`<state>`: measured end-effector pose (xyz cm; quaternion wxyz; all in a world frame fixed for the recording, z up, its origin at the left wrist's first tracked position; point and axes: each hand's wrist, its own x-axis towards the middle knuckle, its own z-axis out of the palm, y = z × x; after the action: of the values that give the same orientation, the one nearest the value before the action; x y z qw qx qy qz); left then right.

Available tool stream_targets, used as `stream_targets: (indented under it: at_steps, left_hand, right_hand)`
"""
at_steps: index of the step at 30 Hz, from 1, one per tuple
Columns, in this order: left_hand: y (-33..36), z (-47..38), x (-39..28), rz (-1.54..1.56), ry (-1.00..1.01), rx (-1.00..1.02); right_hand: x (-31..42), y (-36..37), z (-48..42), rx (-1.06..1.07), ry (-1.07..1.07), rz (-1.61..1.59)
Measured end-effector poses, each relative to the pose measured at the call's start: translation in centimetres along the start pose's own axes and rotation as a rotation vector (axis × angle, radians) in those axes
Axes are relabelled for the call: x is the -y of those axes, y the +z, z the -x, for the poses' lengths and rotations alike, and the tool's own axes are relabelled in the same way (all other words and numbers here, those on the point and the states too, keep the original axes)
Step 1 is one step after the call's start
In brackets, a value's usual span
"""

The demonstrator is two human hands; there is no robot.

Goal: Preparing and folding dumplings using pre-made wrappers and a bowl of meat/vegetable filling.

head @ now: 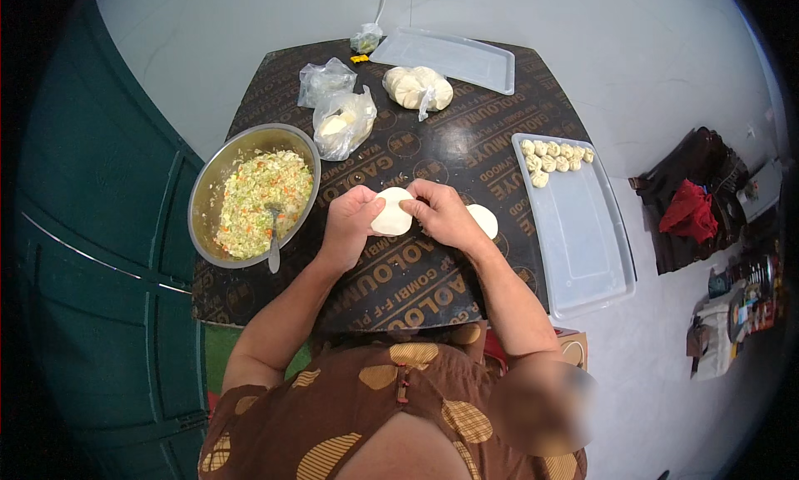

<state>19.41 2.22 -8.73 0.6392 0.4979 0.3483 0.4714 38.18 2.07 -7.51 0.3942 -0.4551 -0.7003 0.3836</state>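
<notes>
A round, flat dough wrapper point(393, 213) is held up between both hands over the table. My left hand point(351, 221) pinches its left edge between thumb and fingers. At its upper right edge, my right hand point(444, 213) grips it the same way. A second dough wrapper point(484, 222) lies on the table just right of my right hand, partly hidden by the wrist. To the left stands a steel bowl point(195, 213) of chopped vegetable filling point(259, 196), with a metal spoon point(274, 246) resting in it, its handle over the rim.
A plastic tray point(580, 243) at the right holds several pleated dumplings point(555, 155) at its far end. Toward the back are a tied bag of dough wrappers point(417, 88), an opened bag point(344, 123), a crumpled plastic bag point(327, 81) and another tray point(446, 59). The dark printed tabletop point(431, 293) bears crumbs.
</notes>
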Motion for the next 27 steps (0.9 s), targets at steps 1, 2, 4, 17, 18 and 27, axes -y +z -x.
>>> stream_targets:
  at_steps: [1, 2, 4, 17, 18, 27]
  left_hand:
    - [0.2, 0.0, -0.2, 0.039, -0.021, -0.002]
    - [0.1, 0.0, -0.2, 0.038, -0.020, -0.002]
    - [-0.1, 0.0, -0.2, 0.066, -0.022, -0.011]
    - [-0.9, -0.4, 0.7, -0.102, -0.073, 0.127]
    - [-0.7, -0.3, 0.3, -0.103, -0.067, 0.120]
    - [0.1, -0.1, 0.1, -0.322, -0.057, 0.060]
  right_hand:
    - [0.1, -0.1, 0.0, -0.009, 0.070, -0.016]
    - [0.0, -0.2, -0.1, -0.009, 0.069, -0.016]
    - [-0.2, -0.4, -0.2, -0.054, 0.005, 0.018]
    - [1.0, -0.8, 0.6, 0.161, 0.032, 0.119]
    - [0.9, -0.8, 0.6, 0.118, 0.045, 0.119]
    - [6.7, 0.8, 0.2, -0.147, -0.584, 0.496]
